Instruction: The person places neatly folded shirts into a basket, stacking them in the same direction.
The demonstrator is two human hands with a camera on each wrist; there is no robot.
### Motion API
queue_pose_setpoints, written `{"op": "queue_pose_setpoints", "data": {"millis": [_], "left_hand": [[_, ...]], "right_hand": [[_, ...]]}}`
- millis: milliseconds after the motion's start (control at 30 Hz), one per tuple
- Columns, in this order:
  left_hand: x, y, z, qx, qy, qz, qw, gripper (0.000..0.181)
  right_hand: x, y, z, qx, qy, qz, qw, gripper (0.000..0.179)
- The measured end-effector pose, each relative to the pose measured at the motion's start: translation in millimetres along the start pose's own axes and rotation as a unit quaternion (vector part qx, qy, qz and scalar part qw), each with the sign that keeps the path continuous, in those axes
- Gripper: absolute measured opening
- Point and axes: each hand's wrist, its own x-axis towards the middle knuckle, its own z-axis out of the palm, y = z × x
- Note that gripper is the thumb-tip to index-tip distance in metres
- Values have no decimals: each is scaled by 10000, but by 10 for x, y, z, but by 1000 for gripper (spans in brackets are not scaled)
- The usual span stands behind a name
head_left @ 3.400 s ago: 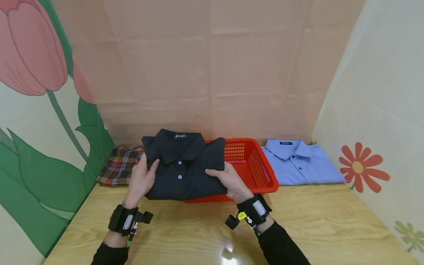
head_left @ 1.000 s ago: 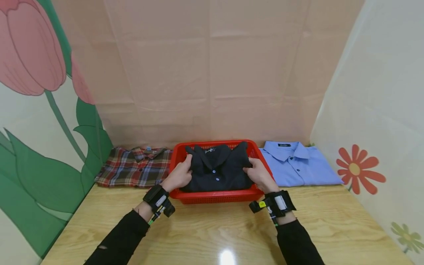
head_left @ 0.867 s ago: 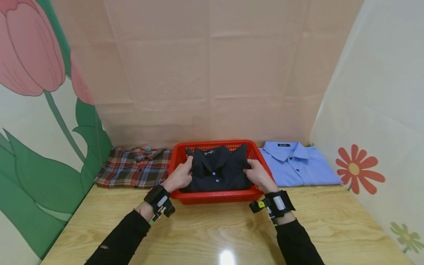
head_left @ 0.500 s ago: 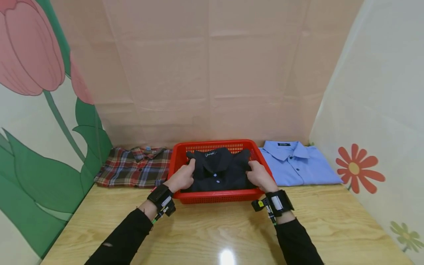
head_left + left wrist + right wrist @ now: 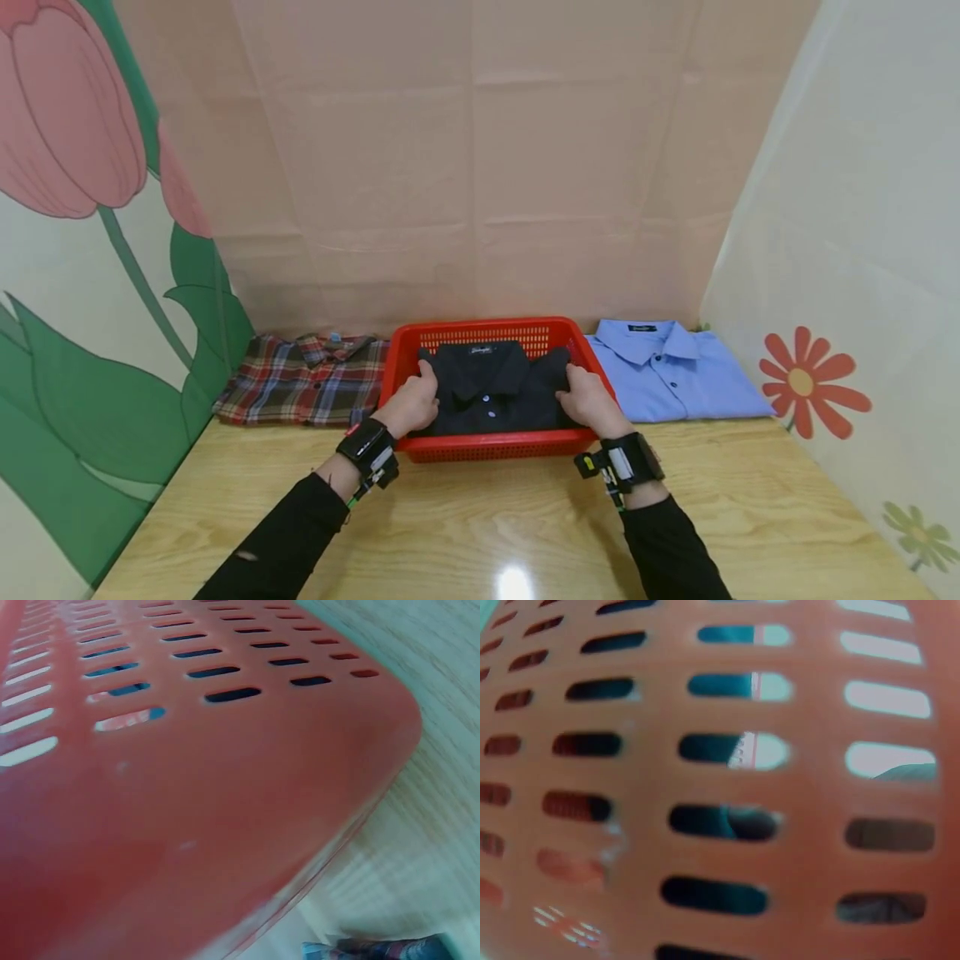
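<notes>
A folded black shirt (image 5: 487,396) with a collar and white buttons lies face up in the red plastic basket (image 5: 480,444) in the head view. At its left side my left hand (image 5: 411,404) reaches over the basket's near left corner and grips the shirt's edge, fingers partly hidden. My right hand (image 5: 592,400) holds the opposite edge, its fingertips inside the right wall. Both wrist views are filled by the basket's slotted wall, (image 5: 187,787) at left and the orange-red basket side (image 5: 802,780) at right; dark cloth shows through the slots.
Left of the basket lies a folded plaid shirt (image 5: 300,387). A folded light blue shirt (image 5: 675,383) lies to its right. All stand along the back of the wooden table (image 5: 480,517), in front of a beige backdrop (image 5: 480,167), with flower-printed sheets at both sides.
The black shirt, held up in front of the basket earlier, has gone right and down into it. Over the last second its collar and shoulders have settled flatter, with both hands staying at its sides.
</notes>
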Motion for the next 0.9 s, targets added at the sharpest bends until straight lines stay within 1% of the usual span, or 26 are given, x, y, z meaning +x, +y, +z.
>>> {"op": "queue_pose_setpoints", "data": {"millis": [67, 100, 167, 233, 333, 400, 467, 500, 533, 633, 733, 800, 900], "left_hand": [[-14, 14, -6, 105, 200, 46, 9997, 78], [-22, 20, -9, 195, 280, 120, 9993, 76], [-51, 30, -15, 363, 337, 261, 9984, 68], [-86, 43, -25, 457, 247, 405, 9978, 60], [-122, 58, -28, 577, 17, 752, 9955, 49], [-132, 63, -25, 652, -57, 1089, 9919, 37], [-143, 65, -22, 629, -170, 1328, 9890, 24], [-151, 66, -22, 563, -235, 1385, 9885, 22], [-157, 66, -23, 490, -271, 1444, 9879, 25], [-185, 67, -38, 127, -446, 1315, 9902, 37], [-205, 66, -52, -83, -524, 1244, 9908, 43], [-210, 65, -57, -166, -636, 1195, 9907, 47], [-207, 56, -53, -206, -896, 1081, 9899, 54]], "right_hand": [[-6, -12, -16, -17, 115, -109, 9999, 61], [-14, -19, -22, -48, 167, -192, 9997, 63], [-28, -29, -21, -133, 263, -407, 9987, 63], [-47, -47, -11, -199, 248, -596, 9977, 58], [-79, -80, 8, -272, 131, -860, 9958, 48], [-103, -111, 20, -223, -49, -851, 9961, 41], [-125, -136, 24, -146, -242, -789, 9965, 36], [-135, -149, 25, -92, -347, -711, 9968, 33], [-141, -159, 25, -41, -440, -624, 9971, 30], [-159, -179, 17, 40, -648, -412, 9970, 30], [-179, -188, 9, 73, -825, -225, 9963, 36], [-195, -188, 5, 105, -954, -152, 9953, 42], [-214, -187, 5, 101, -1152, -50, 9933, 52]]}}
